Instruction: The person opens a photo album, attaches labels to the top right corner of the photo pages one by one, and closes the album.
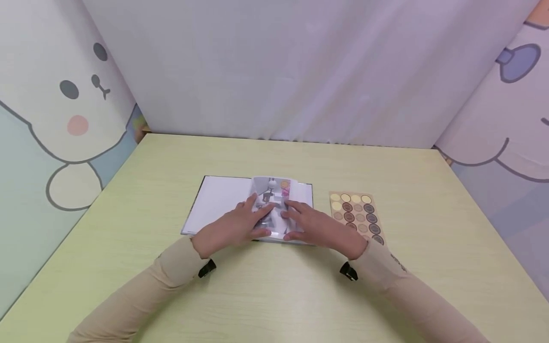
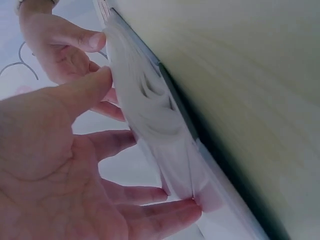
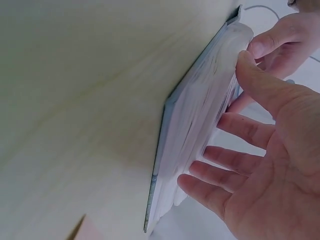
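Note:
A photo album point(image 1: 220, 200) with a dark cover edge lies open on the table, its left side a blank white leaf. On its raised page stack sits a grey-toned picture page point(image 1: 271, 183) with pink and orange spots at its upper right. My left hand point(image 1: 233, 224) rests on the left part of that page, fingers spread. From the other side my right hand point(image 1: 319, 226) touches the same page with its fingertips. Both wrist views show the stack of clear, glossy sleeves point(image 2: 145, 100) bulging above the cover point(image 3: 167, 117), with fingertips on top and the thumbs close together.
A tan sheet of round stickers point(image 1: 360, 216) in yellow, brown and dark tones lies right of the album, partly under the right forearm. The pale wooden table point(image 1: 274, 300) ends at a white curtain point(image 1: 274, 71). Cartoon-printed panels point(image 1: 77, 124) flank both sides.

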Action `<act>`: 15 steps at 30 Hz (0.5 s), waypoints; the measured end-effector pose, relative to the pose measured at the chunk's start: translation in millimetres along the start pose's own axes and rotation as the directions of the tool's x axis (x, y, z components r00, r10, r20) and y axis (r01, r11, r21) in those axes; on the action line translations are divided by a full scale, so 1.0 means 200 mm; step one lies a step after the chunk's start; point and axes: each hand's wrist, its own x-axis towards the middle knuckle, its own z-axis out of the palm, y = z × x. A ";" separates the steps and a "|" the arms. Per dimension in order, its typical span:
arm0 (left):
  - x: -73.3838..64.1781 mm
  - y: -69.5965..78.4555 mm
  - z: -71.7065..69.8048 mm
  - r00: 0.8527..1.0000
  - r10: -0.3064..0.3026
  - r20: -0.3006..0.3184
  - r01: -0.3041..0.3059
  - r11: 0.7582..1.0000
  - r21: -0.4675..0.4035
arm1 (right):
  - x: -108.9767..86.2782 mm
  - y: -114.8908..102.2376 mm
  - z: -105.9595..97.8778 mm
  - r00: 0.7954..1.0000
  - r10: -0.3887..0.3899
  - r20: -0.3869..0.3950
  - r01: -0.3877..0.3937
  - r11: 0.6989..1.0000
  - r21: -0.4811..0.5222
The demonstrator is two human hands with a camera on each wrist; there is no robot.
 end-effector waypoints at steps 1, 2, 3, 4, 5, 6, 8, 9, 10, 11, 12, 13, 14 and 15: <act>0.00 0.00 -0.01 1.000 -0.004 0.004 0.004 1.000 -0.004 | 0.00 0.00 0.00 1.000 -0.004 -0.004 0.004 1.000 -0.001; -0.01 0.01 -0.01 1.000 -0.006 0.005 0.006 1.000 -0.008 | 0.00 0.00 0.00 1.000 -0.007 -0.006 0.007 1.000 -0.002; -0.01 0.01 -0.01 1.000 0.001 0.001 -0.001 1.000 -0.007 | 0.00 0.00 0.00 1.000 -0.006 -0.008 0.006 1.000 -0.001; -0.02 0.01 -0.01 1.000 0.009 -0.004 -0.009 1.000 -0.002 | 0.00 0.00 0.00 1.000 -0.006 -0.009 0.006 1.000 -0.001; -0.02 0.01 -0.01 1.000 0.024 -0.013 -0.024 1.000 0.006 | 0.00 0.00 0.00 1.000 -0.005 -0.010 0.005 1.000 0.001; -0.02 0.01 -0.01 0.999 0.042 -0.023 -0.042 0.999 0.018 | 0.00 0.00 0.01 1.000 -0.005 -0.010 0.005 1.000 0.002; -0.03 0.02 -0.01 0.994 0.092 -0.051 -0.090 0.995 0.051 | 0.00 0.00 0.01 1.000 0.002 -0.010 -0.002 1.000 0.004; -0.03 0.02 0.00 0.990 0.121 -0.068 -0.116 0.991 0.073 | 0.00 0.00 0.01 1.000 0.007 -0.008 -0.007 1.000 0.007; -0.03 0.03 0.00 0.987 0.143 -0.080 -0.135 0.987 0.092 | 0.00 0.00 0.01 1.000 0.010 -0.006 -0.010 1.000 0.007; -0.03 0.03 0.01 0.982 0.164 -0.092 -0.153 0.982 0.113 | 0.00 0.00 0.01 1.000 0.014 -0.004 -0.014 1.000 0.009; -0.03 0.04 0.01 0.978 0.180 -0.102 -0.166 0.977 0.134 | 0.00 0.00 0.00 1.000 0.016 -0.003 -0.016 1.000 0.011; -0.04 0.05 0.02 0.973 0.198 -0.115 -0.179 0.972 0.153 | 0.00 0.00 0.00 1.000 0.019 -0.001 -0.019 1.000 0.015; -0.04 0.05 0.02 0.970 0.206 -0.126 -0.184 0.969 0.167 | 0.00 0.00 0.00 1.000 0.022 0.000 -0.022 1.000 0.019; -0.05 0.06 0.02 0.968 0.212 -0.135 -0.187 0.966 0.176 | 0.00 0.00 0.00 1.000 0.024 0.003 -0.024 0.999 0.022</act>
